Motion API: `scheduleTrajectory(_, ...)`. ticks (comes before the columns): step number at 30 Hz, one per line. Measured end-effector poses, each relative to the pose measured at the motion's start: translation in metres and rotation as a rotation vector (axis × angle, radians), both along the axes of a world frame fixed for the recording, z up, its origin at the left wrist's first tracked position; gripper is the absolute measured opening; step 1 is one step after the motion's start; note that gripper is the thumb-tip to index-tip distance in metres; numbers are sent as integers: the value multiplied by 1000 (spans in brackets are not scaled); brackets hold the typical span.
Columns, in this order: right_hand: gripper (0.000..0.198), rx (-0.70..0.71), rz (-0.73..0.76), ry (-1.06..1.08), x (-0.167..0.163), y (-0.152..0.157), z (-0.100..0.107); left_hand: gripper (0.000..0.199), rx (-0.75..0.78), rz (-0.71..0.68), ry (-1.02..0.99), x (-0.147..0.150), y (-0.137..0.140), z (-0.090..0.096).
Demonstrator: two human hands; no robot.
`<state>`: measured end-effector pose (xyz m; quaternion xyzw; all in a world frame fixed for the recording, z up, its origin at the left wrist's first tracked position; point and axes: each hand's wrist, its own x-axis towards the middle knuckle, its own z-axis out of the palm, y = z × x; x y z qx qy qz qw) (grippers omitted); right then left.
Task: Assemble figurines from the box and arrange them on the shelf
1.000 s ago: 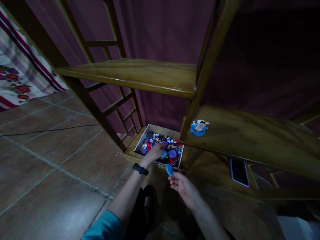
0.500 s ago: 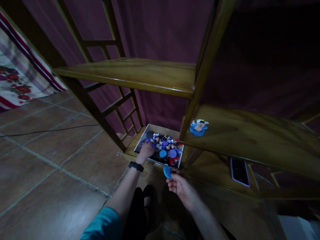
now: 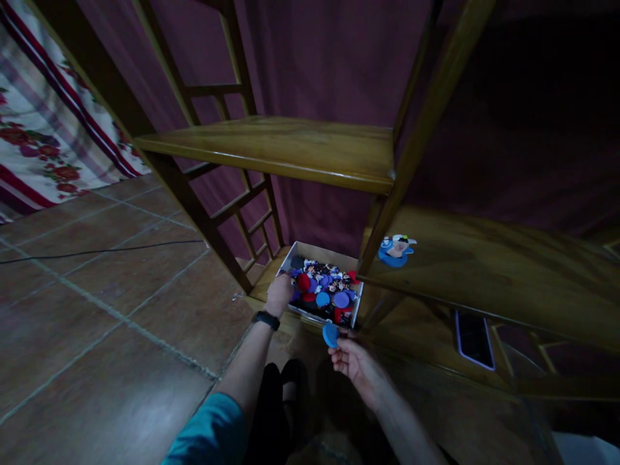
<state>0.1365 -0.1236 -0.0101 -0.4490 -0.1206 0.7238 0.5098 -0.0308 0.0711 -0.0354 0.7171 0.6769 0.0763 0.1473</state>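
Left hand (image 3: 279,295) shifted; box (image 3: 312,254): discs (image 3: 341,299), apparently

Dim, cool light
Glare whitens floor tiles (image 3: 145,413) left of the right fingers (image 3: 343,358); deep shadow lies beyond, rightward.

No legible lettering, numbers or signs, at least in this dim light.

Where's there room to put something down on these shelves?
The upper shelf looks bare left of the thick post. The right shelf looks bare right of the blue-based figure. The box by the left hand is crowded with colourful pieces.
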Motion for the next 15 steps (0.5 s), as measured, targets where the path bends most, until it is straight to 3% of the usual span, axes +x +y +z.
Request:
scheduleTrajectory(5,30,43,-36,-103,3,5,3,27,74,-60,148,9,1,-15)
scheduleTrajectory(10,25,130,-70,-290,9,7,5,32,78,-12,186,15,0,-13)
scheduleTrajectory(15,30,116,-135,-294,10,8,8,41,17,-49,131,16,-7,-10)
